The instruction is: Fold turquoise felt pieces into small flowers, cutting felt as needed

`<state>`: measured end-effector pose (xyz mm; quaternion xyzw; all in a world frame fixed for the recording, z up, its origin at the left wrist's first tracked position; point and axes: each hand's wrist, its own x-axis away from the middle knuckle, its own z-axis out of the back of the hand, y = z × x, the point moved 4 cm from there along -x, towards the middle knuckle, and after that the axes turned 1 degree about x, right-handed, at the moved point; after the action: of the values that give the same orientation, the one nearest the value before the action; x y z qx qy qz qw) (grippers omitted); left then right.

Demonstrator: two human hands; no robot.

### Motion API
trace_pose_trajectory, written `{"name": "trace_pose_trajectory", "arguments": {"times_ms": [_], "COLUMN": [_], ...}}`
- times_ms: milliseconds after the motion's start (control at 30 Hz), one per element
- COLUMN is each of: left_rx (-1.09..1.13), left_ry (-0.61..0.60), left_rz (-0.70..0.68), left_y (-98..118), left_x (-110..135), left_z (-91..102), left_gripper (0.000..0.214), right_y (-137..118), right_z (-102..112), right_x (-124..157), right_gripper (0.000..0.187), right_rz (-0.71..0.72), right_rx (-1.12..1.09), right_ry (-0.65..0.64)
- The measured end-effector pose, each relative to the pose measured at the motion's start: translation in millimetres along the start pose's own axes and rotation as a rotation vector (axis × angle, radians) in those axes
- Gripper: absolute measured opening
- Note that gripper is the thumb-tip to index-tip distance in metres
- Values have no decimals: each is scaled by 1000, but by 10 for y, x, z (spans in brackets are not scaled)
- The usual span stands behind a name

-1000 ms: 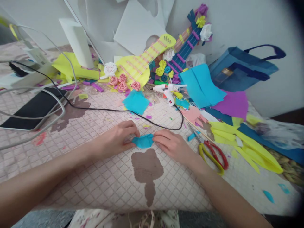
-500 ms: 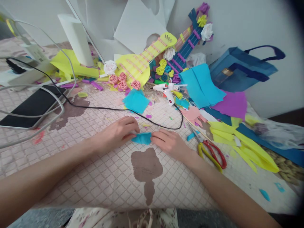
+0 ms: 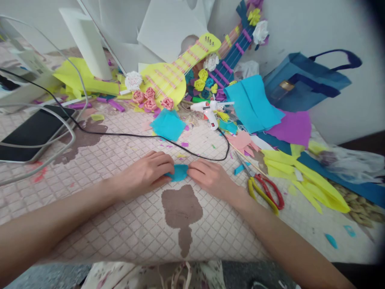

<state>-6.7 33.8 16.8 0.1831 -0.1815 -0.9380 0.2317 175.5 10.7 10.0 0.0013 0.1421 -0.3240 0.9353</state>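
Observation:
A small piece of blue crepe paper (image 3: 179, 172) lies on the quilted cloth between my two hands. My left hand (image 3: 155, 168) has its fingers curled closed over the paper's left end. At the right end, my right hand (image 3: 207, 176) pinches the edge with bent fingers. My fingertips partly hide both ends of the piece. Just beyond the hands rests a stack of blue paper squares (image 3: 169, 125). To the right of my right hand lie scissors (image 3: 264, 190) with red and yellow handles, beside a small blue strip (image 3: 240, 168).
A white glue gun (image 3: 210, 112) with a black cord (image 3: 135, 135) lies past the hands. Behind it stand a yellow paper guitar (image 3: 165, 80) and a blue one (image 3: 228, 66) with paper flowers. A phone-like black slab (image 3: 33, 134) is left; a blue bag (image 3: 300, 80) and yellow paper (image 3: 315, 184) are right.
The view has shifted slightly, so everything sits a little further left and up. The blue paper shows a flatter, shorter strip between my fingers, and my left hand covers more of it.

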Motion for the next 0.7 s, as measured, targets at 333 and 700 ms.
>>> {"name": "trace_pose_trajectory", "arguments": {"times_ms": [333, 700], "left_rx": [-137, -57], "left_ry": [108, 82], "left_rz": [-40, 28], "left_y": [51, -9], "left_x": [31, 45], "left_z": [-3, -62], "left_gripper": [13, 16], "right_y": [-1, -35], "right_z": [47, 33], "right_x": [84, 108], "right_gripper": [16, 13], "right_rz": [-131, -97], "right_rx": [-152, -122], "right_ry": [112, 88]}}
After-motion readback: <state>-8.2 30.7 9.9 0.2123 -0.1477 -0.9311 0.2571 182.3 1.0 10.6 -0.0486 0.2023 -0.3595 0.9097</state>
